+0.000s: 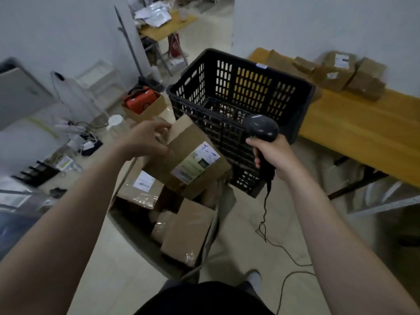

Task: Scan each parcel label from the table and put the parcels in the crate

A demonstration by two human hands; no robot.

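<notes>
- Left hand (145, 142): fingers curled over the upper left edge of one parcel (179, 153), thumb under; firm hold
- Parcel: held tilted above a floor bin (127, 226) of boxes, against the crate (227, 62) near-left corner; label (195, 162) faces up; label's long axis runs lower left to upper right
- Right hand (270, 153): fist closed round the scanner (261, 128) handle; head uppermost, before the crate's near wall
- Table (352, 128): more parcels (336, 73) at its far end

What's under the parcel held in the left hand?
An open bin holding a labelled parcel, a plain parcel and a tape-wrapped parcel between them. The held parcel, gripped by the left hand, covers the bin's far end.
</notes>
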